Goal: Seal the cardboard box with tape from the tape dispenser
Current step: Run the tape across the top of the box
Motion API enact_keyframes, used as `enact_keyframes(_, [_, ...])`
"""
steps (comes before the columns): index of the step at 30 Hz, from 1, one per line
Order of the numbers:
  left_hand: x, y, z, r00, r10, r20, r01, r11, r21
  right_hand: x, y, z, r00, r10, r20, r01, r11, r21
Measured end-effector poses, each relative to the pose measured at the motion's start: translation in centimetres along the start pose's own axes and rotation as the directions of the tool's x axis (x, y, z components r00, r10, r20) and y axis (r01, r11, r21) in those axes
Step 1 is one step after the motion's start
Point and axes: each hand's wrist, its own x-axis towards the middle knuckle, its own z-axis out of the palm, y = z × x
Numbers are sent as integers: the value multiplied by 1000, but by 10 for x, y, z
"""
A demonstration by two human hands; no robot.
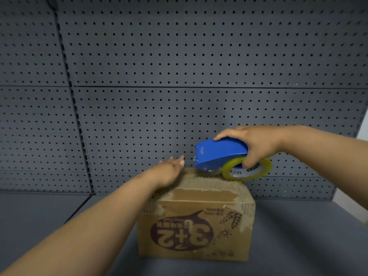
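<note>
Tape dispenser is being gripped by right hand at cardboard box top's far edge; left hand, fingers spread flat, is being pressed there.

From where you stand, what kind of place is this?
Probably a shop or stockroom shelf bay: grey pegboard panels behind, a grey shelf underneath, and a cardboard box being taped.

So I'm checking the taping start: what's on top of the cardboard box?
The left hand lies flat on the cardboard box; the tape dispenser in the right hand meets its far edge. The seam is hidden.
</note>
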Motion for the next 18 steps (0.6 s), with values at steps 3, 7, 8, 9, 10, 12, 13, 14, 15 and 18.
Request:
enact_keyframes(3, [2,-5,19,996,-94,-5,94,987,130,2,2,0,999,-23,25,23,1000,-3])
enact_keyframes(7, [3,-6,25,991,-131,-26,134,970,201,2,4,2,998,-67,9,67,998,-21])
enact_keyframes(8, [2,-5,25,991,-132,-27,134,970,204,2,5,2,997,-73,16,73,997,-24])
enact_keyframes(9, [3,-4,25,991,-131,-26,133,969,208,1,5,3,997,-74,30,75,996,-40])
enact_keyframes(10, [3,-4,24,990,-137,-24,139,969,202,1,4,5,997,-71,43,74,995,-69])
enact_keyframes(12, [5,-4,25,988,-151,-16,151,971,187,0,2,6,997,-60,54,66,990,-128])
enact_keyframes(13, [5,-4,25,988,-154,-16,154,971,185,0,2,6,997,-56,58,63,989,-134])
enact_keyframes(14, [5,-4,26,987,-159,-18,160,970,183,-1,3,5,996,-56,65,64,990,-129])
enact_keyframes(15, [5,-5,26,986,-165,-21,166,969,183,-2,4,4,996,-59,74,68,990,-120])
enact_keyframes(18, [3,-3,26,985,-167,-37,171,968,182,-5,12,4,995,-64,82,71,994,-86])
